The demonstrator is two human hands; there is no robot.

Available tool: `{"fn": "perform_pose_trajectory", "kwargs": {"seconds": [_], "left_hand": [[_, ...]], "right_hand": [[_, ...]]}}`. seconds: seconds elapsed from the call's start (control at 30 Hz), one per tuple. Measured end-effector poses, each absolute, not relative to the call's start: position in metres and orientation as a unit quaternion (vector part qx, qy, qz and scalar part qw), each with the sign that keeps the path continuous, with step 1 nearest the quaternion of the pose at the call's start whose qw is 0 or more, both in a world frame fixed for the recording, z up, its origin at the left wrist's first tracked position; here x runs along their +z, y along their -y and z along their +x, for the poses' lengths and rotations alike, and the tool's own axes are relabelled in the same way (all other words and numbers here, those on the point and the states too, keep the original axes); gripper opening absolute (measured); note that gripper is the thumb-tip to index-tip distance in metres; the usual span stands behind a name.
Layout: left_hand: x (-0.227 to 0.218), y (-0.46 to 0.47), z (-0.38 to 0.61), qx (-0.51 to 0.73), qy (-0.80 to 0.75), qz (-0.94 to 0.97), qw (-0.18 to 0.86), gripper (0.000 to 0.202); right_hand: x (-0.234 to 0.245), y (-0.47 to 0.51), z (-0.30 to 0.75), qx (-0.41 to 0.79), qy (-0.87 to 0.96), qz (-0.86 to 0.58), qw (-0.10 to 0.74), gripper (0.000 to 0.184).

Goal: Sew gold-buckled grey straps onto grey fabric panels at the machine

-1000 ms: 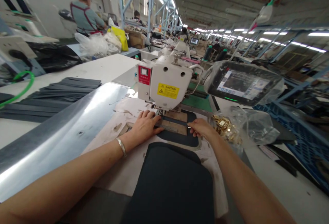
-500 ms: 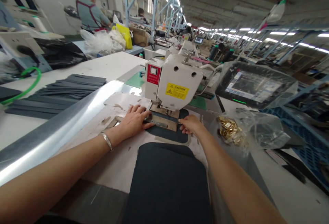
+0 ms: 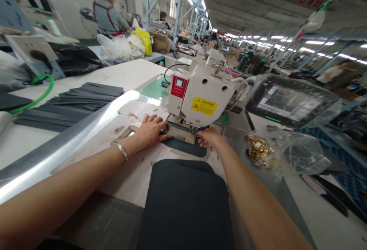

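Observation:
My left hand [image 3: 150, 131], a bracelet on its wrist, lies flat on the pale template sheet [image 3: 120, 173], fingers stretched toward the metal clamp frame [image 3: 186, 135]. Under that frame lies a dark panel [image 3: 189, 148], beneath the head of a white sewing machine [image 3: 212, 93]. My right hand [image 3: 210, 137] is closed in a pinch at the right end of the frame, close to the needle area. What its fingertips hold is too small to make out. A larger dark panel [image 3: 189, 204] with rounded corners lies nearest to me.
Dark strips [image 3: 71, 106] are stacked on the white table at left. To the right are a plastic bag of gold metal pieces [image 3: 260, 150] and a plastic-wrapped control screen [image 3: 289, 101]. A co-worker [image 3: 109, 13] is at the far left.
My view has turned slightly left. Both hands, the clamp frame and the panel under it have shifted a little left relative to the machine head. Both hands keep their shape.

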State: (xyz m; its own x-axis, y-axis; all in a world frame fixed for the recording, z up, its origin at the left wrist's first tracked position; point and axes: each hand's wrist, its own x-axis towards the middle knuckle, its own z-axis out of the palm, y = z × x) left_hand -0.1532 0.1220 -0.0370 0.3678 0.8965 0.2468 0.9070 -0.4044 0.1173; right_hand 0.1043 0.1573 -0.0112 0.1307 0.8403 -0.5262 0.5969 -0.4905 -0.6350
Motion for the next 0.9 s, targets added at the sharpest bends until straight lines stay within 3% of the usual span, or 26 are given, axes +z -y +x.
{"fn": "perform_pose_trajectory", "kwargs": {"seconds": [0.53,0.9], "left_hand": [[-0.035,-0.114,-0.102,-0.160,0.494,-0.854,-0.040,0.032],[-0.029,-0.105,-0.066,-0.141,0.466,-0.874,-0.010,0.022]], "right_hand": [[-0.002,-0.132,0.173,0.441,0.473,-0.744,0.169,0.019],[-0.005,-0.124,0.213,0.439,0.467,-0.744,0.188,0.019]]}}
